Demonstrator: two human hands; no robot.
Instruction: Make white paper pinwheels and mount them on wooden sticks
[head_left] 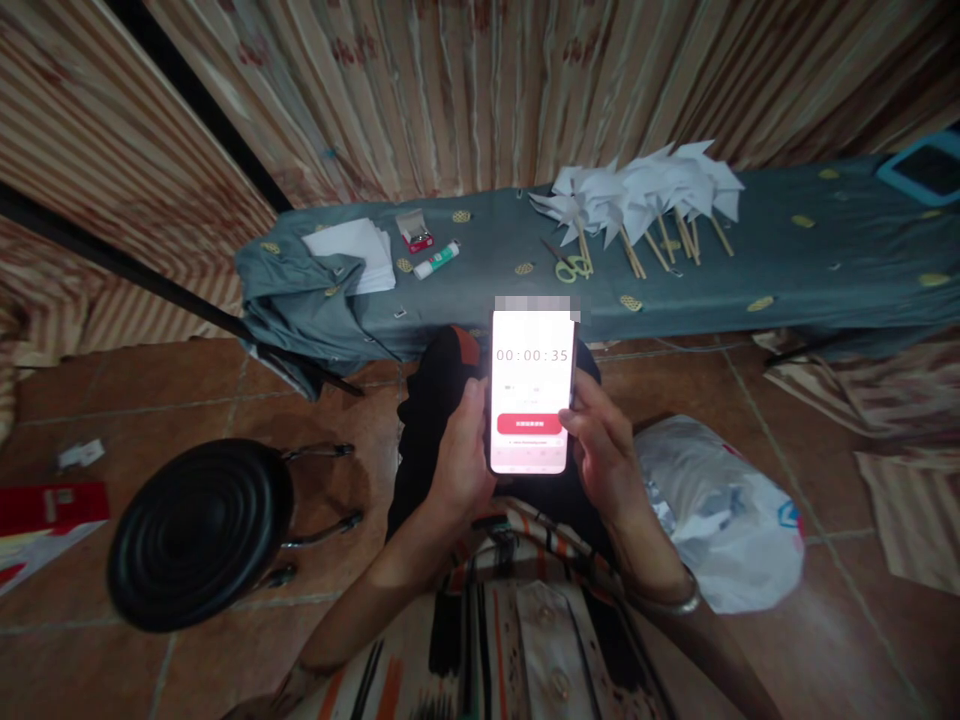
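Note:
A lit smartphone (530, 385) is held upright in front of my lap, its screen showing a timer at 00:00:35 above a red button. My left hand (463, 450) grips the phone's left edge. On the other edge, my right hand (606, 450) is closed round the phone, with the thumb over the right end of the red button. Beyond the phone, on the cloth-covered table, lie scissors (574, 268) with light green handles and a bunch of white paper pinwheels (652, 195) on thin sticks.
On the table's (480, 290) left part are stacked white paper (360, 250), a glue stick (437, 260) and a small red box (415, 232). A blue-framed tablet (926, 168) lies far right. A black round stool (202, 530) stands left; a white plastic bag (727, 520) sits right.

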